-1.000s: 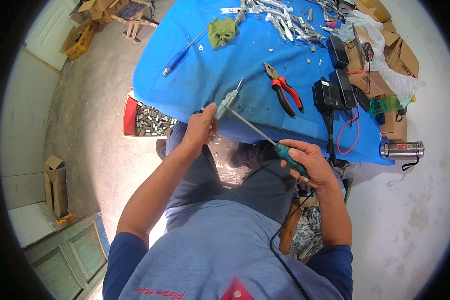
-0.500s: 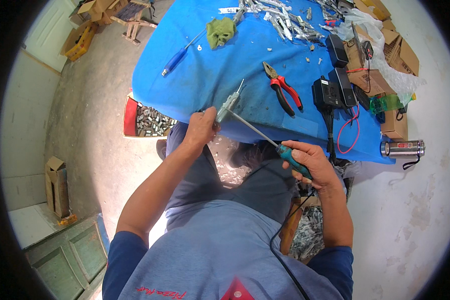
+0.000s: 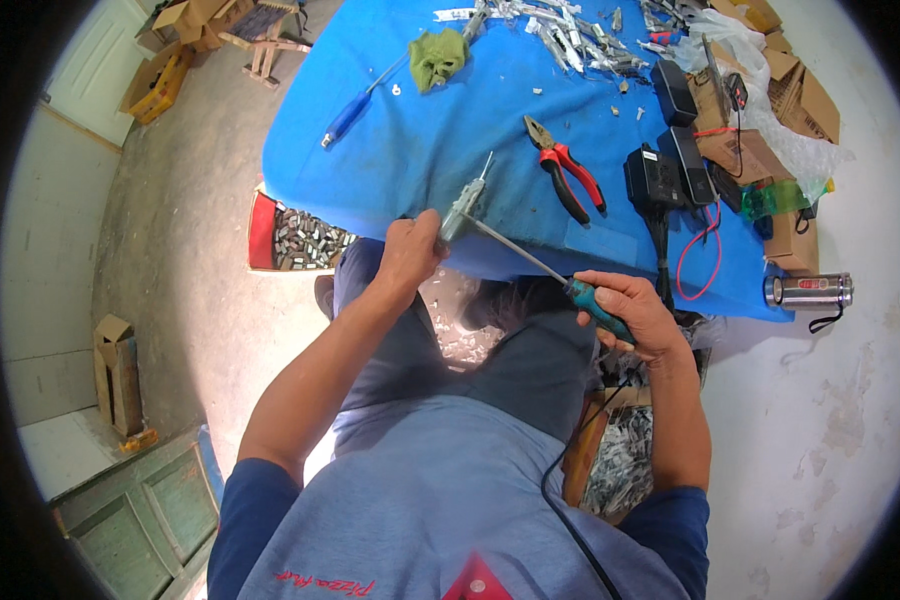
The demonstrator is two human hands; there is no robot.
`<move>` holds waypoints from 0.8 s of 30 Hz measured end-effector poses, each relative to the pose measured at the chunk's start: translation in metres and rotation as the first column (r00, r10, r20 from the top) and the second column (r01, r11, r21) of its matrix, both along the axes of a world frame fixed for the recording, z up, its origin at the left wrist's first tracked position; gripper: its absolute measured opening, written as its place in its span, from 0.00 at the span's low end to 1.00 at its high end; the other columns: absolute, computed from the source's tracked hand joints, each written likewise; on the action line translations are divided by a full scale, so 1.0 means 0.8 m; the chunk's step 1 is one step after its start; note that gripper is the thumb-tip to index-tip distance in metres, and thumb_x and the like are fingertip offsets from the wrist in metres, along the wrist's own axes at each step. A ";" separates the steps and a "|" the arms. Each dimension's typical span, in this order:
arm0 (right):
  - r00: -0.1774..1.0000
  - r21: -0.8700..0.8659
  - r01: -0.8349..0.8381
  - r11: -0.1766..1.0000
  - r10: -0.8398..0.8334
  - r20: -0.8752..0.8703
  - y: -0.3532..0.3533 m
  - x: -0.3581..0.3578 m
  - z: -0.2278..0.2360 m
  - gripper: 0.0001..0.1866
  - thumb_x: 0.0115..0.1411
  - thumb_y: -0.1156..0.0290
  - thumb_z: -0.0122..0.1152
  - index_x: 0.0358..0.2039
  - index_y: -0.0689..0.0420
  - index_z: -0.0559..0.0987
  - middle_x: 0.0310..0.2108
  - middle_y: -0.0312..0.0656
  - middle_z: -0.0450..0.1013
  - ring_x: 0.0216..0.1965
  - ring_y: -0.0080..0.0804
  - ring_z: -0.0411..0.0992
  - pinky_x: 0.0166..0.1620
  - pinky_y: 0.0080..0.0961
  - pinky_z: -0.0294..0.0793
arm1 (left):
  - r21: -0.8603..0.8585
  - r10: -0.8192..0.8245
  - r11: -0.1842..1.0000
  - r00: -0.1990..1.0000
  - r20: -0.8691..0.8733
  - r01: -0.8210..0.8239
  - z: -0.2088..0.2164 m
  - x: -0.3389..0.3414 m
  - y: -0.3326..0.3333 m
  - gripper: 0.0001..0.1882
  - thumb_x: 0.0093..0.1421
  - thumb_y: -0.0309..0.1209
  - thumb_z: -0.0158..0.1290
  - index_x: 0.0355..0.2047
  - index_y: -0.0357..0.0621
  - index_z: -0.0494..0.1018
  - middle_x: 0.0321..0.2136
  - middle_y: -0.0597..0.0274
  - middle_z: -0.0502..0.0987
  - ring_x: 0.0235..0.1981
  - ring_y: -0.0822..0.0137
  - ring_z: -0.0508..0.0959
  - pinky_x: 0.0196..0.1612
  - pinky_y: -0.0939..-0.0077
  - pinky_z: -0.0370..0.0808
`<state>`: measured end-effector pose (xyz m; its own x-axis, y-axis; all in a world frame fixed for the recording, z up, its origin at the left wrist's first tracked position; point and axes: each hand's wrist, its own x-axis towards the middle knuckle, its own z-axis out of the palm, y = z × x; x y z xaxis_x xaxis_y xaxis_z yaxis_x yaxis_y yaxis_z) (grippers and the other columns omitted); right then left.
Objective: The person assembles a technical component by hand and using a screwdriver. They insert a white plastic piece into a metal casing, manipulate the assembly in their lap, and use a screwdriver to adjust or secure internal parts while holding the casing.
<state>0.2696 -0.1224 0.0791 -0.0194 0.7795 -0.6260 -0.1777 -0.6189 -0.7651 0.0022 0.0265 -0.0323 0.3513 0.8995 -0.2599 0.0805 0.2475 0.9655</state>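
Observation:
My left hand is closed around the lower end of a small grey-white part with a thin metal rod sticking out of its top; I cannot make out its exact kind. In my right hand is a screwdriver with a teal and black handle. Its long shaft points up and left, with the tip at the part's right side; whether it touches is too small to tell. Both hands are at the near edge of the blue-covered table. Red and black pliers lie just beyond, jaws slightly apart.
A blue-handled screwdriver and a green cloth lie farther left, below a pile of silvery parts. Black power adapters and a steel flask are on the right. A box of small metal pieces stands beside the table.
My right hand has shifted slightly right and up with the screwdriver. The screwdriver tip has drawn back from across the grey-white part to its right side. My left hand has barely moved.

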 end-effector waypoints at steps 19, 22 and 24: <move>0.989 0.036 0.051 0.998 -0.045 -0.142 -0.018 0.003 -0.015 0.22 0.64 0.63 0.56 0.56 0.59 0.71 0.30 0.43 0.77 0.15 0.17 0.69 0.13 0.09 0.60 | -0.362 -0.084 0.929 0.996 -0.025 0.069 0.019 -0.002 0.012 0.20 0.59 0.39 0.43 0.18 0.36 0.69 0.13 0.57 0.68 0.10 0.69 0.62 0.15 0.73 0.57; 0.989 0.010 0.048 0.999 -0.046 -0.140 -0.018 0.000 -0.009 0.22 0.64 0.63 0.56 0.56 0.59 0.71 0.29 0.42 0.76 0.16 0.17 0.69 0.13 0.08 0.61 | -0.371 -0.059 0.928 0.998 -0.017 0.049 0.016 -0.001 0.010 0.21 0.59 0.40 0.44 0.17 0.35 0.69 0.13 0.58 0.68 0.11 0.70 0.61 0.16 0.73 0.57; 0.999 0.014 0.015 1.000 -0.014 -0.034 -0.018 -0.002 -0.002 0.22 0.64 0.63 0.56 0.56 0.59 0.72 0.29 0.41 0.76 0.16 0.16 0.69 0.14 0.08 0.61 | -0.321 -0.047 0.946 0.998 -0.028 0.035 0.013 -0.001 0.005 0.20 0.59 0.39 0.43 0.18 0.35 0.69 0.14 0.57 0.69 0.12 0.68 0.63 0.17 0.72 0.59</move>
<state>0.2683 -0.1371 0.0772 -0.0294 0.7889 -0.6138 -0.2129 -0.6049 -0.7673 0.0018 0.0308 -0.0218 0.3717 0.7516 -0.5450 0.1298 0.5392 0.8321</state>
